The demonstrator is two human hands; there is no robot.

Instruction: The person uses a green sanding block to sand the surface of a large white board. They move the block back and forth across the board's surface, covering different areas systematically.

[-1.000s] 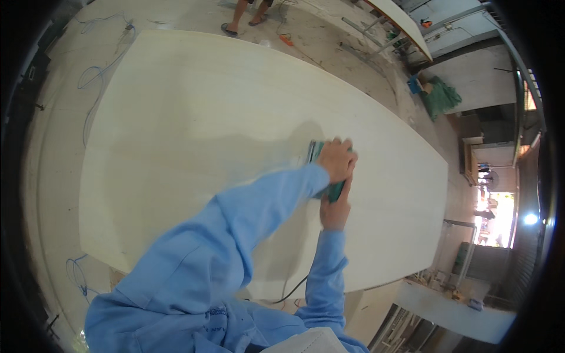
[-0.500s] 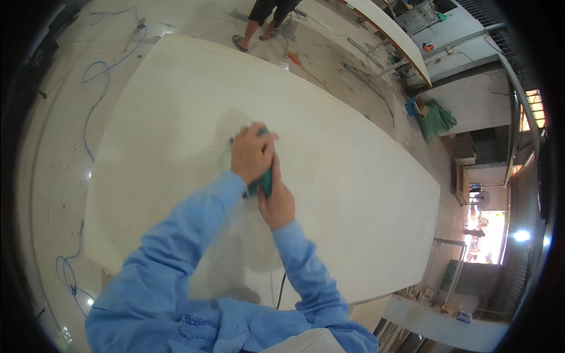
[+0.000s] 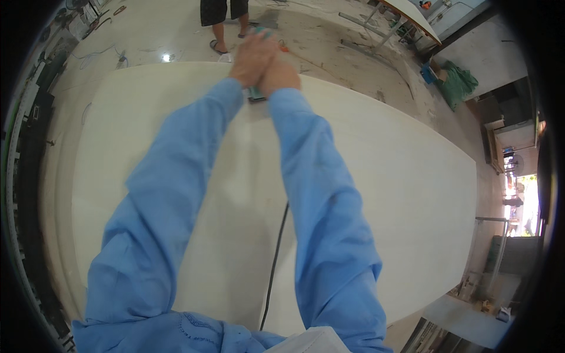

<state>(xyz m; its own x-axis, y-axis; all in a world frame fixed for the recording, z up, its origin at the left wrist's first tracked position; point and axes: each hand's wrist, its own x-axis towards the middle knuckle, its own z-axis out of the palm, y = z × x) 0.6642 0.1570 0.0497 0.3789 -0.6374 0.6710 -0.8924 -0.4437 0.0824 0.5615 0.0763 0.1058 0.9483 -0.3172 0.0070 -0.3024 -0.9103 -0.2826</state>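
Note:
A large pale panel spreads out flat in front of me. Near its far edge, both my arms reach forward to a green corded power sander. My left hand is wrapped over the sander, and my right hand grips it from the right side, close against the left. Most of the tool is hidden under my hands; only a bit of green body and the dark base show. A black cord runs back across the panel between my forearms.
Beyond the far edge stands a person in dark shorts and sandals. A white-topped table and metal bars are at the far right, with a green sack beside them. Blue tubing lies on the floor at far left.
Both hands have pushed the sander away from me, from the middle of the panel to its far edge. My arms are now stretched out, and more of the cord shows.

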